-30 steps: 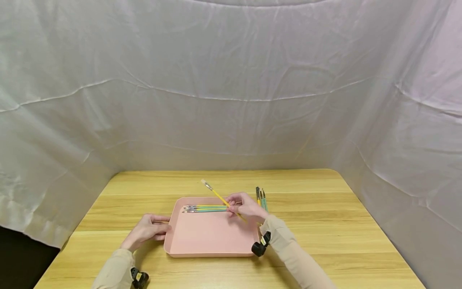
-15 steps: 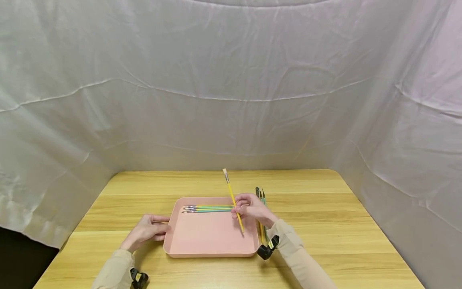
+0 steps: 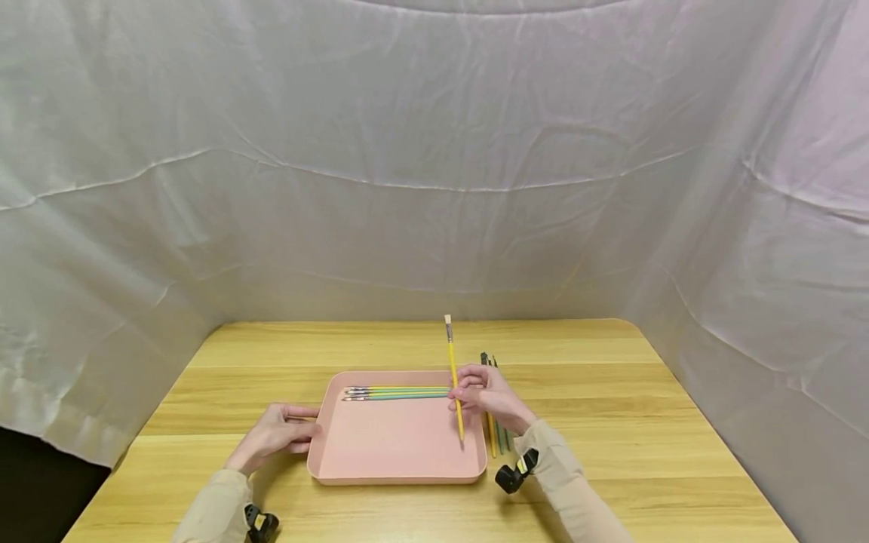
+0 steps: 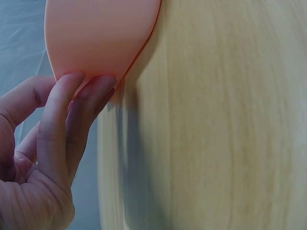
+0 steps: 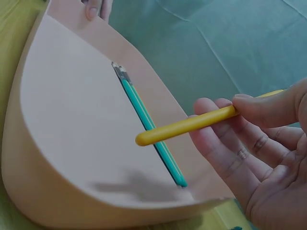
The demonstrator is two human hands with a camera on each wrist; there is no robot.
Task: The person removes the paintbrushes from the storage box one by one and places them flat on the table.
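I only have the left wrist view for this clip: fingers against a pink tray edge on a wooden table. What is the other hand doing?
Observer: The right hand pinches a long yellow paintbrush, bristles pointing away from the person, over the right side of the shallow pink plastic tray.
Operator: Anything in the tray?
Observer: Yes, a few thin green and yellow brushes lie side by side along its far edge.
Operator: Any brushes outside it?
Observer: Several more brushes lie on the light wooden table just right of the tray, partly hidden by the right hand.
Operator: And my left hand?
Observer: Its fingertips rest on the tray's left rim.
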